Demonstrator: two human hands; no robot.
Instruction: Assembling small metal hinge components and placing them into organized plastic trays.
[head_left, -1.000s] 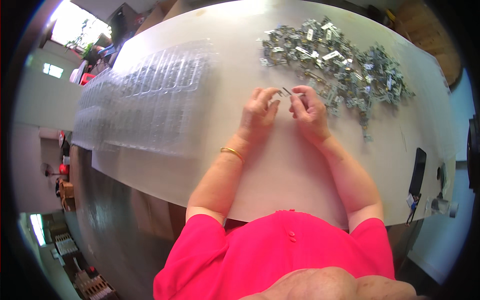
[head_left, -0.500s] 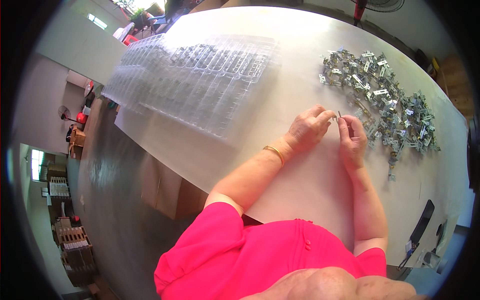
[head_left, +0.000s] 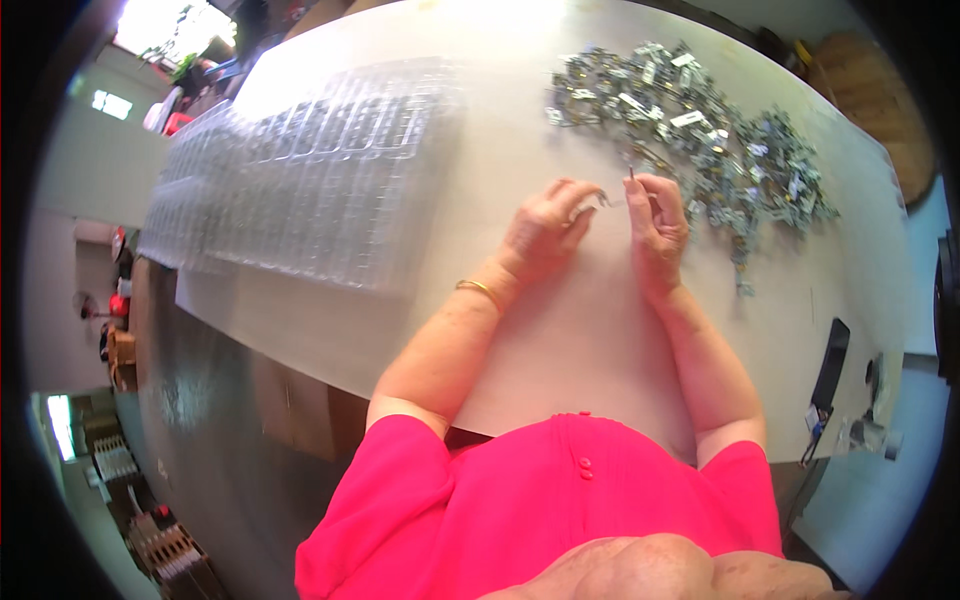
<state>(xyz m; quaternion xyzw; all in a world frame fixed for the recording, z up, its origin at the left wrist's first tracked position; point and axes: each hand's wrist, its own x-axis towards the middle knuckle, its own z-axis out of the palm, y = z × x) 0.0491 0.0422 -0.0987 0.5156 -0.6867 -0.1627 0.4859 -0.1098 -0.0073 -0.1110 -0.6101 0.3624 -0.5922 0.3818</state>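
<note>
Both hands are in close over the table [head_left: 560, 370], a bit apart from each other. The left hand [head_left: 548, 228] has its fingers curled and thumb near them, with a small metal bit [head_left: 604, 199] at the fingertips; it's too tiny to make out the shape. The right hand [head_left: 657, 228] is pinching a thin dark piece [head_left: 631, 174] between thumb and forefinger, and it pokes up past the fingertips. The two bits look apart, small gap between them.

Going by the clock from the hands (12 is straight ahead of the person): a big messy pile of metal parts [head_left: 688, 118] sprawls on the table from about 12 round to 3, silvery flat pieces with some brassy ones mixed in. Its near edge is just beside the right hand. At 9 to 10 there's a bunch of clear plastic trays [head_left: 320, 215] with rows of long compartments, well away from the left hand. Can't really tell what's in them.

Around 4, near the table edge, there's a long black flat thing [head_left: 830, 365], with a clear container [head_left: 868, 434] just past it. There's a gold bangle [head_left: 480, 289] on the left wrist, and a cardboard box [head_left: 295, 410] down below the table at 8.
</note>
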